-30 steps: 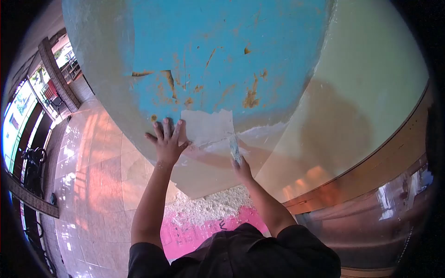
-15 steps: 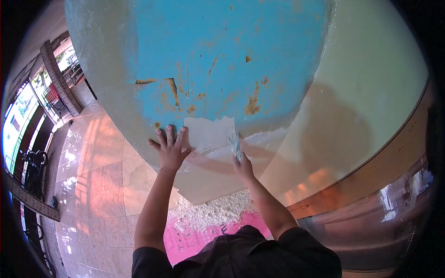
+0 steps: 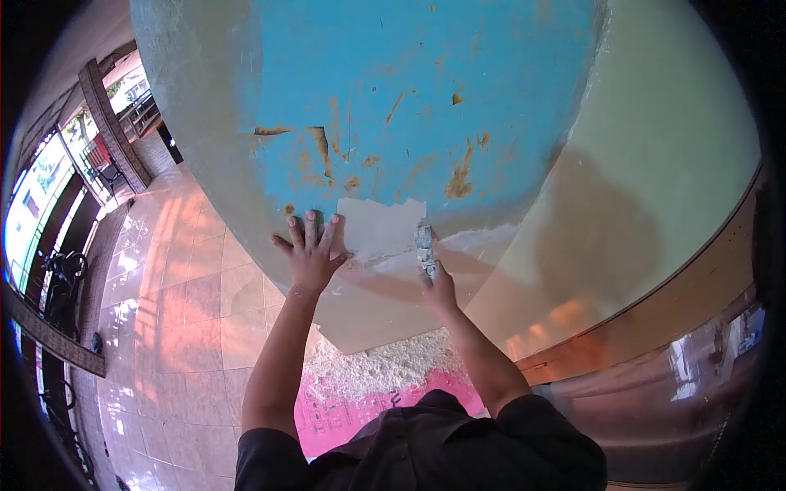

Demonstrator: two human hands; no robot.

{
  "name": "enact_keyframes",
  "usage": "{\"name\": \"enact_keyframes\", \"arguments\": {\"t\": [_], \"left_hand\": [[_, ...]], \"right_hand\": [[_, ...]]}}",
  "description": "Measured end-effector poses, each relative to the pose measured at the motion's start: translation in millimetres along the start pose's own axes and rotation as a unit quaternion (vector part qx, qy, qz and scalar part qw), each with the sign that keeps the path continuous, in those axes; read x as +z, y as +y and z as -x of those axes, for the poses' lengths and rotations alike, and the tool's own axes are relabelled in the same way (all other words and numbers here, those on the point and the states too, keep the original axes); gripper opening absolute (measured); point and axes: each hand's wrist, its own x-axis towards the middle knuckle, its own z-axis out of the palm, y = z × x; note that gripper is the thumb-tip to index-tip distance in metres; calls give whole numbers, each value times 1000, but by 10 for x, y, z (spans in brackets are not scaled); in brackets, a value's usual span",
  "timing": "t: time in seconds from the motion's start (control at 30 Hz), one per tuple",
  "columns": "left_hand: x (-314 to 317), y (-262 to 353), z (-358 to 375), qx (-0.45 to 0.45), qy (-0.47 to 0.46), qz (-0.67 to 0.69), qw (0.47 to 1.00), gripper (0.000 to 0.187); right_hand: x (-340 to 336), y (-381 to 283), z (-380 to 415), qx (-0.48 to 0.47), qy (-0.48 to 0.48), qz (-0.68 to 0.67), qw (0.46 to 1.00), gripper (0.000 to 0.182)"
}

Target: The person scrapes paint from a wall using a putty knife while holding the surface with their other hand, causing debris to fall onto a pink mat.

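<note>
My left hand [image 3: 313,255] lies with spread fingers on the worn board, at the left edge of a pale smooth patch [image 3: 381,229]. In my right hand [image 3: 440,286] is a small scraper-like tool [image 3: 425,248], smeared with whitish material, its far end at the right side of that patch. Above the patch the board's blue surface [image 3: 409,98] shows brown scratches and chipped spots. A whitish streak runs from the patch to the right.
Below the board, white crumbs [image 3: 377,365] lie on a pink printed sheet [image 3: 327,417]. Tiled floor [image 3: 180,319] extends on the left, with a bicycle-like object [image 3: 64,282] and a chair [image 3: 106,170] beyond. A curved wooden edge [image 3: 655,311] runs along the right.
The whole view has shifted slightly, so the board sits a little further right. The tool in my right hand is turned a little differently; my left hand stays beside the patch.
</note>
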Motion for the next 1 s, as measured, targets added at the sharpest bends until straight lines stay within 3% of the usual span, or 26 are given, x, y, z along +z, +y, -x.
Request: {"name": "enact_keyframes", "arguments": {"t": [0.17, 0.2, 0.3, 0.37, 0.5, 0.6, 0.7, 0.77, 0.87, 0.9, 0.97, 1.0], "left_hand": [[58, -7, 28, 3, 18, 6, 1000, 103], [52, -4, 10, -2, 9, 7, 1000, 105], [47, 6, 6, -7, 9, 7, 1000, 107], [67, 3, 6, 1, 28, 7, 1000, 107], [73, -7, 8, 9, 41, 6, 999, 107], [45, 9, 7, -1, 24, 10, 1000, 106], [56, -4, 8, 4, 33, 7, 999, 105], [39, -6, -16, -2, 25, 11, 1000, 105], [41, 11, 18, 0, 20, 9, 1000, 104], [44, 3, 4, 3, 27, 0, 1000, 105], [76, -18, -2, 4, 34, 5, 999, 105], [86, -16, 13, 7, 38, 11, 999, 105]], "right_hand": [[-462, -343, -103, 29, -30, -47, 998, 33], [-468, -302, -95, 77, -66, -91, 991, 34], [-100, 353, 191, 47, -39, 25, 998, 37], [26, 508, 514, 41, -52, -7, 998, 43], [164, 297, 314, 83, -76, -46, 993, 47], [-88, -398, -303, 32, -35, -51, 998, 48], [-205, -581, -414, -25, -10, -33, 999, 36], [-235, -431, -234, 37, -28, -78, 996, 32], [153, 254, 249, 43, -8, -30, 999, 31], [102, 184, 217, 41, -7, -30, 999, 31], [-99, -164, 60, 106, -95, -31, 989, 47], [-117, -369, -121, 3, -7, -72, 997, 44]]}}
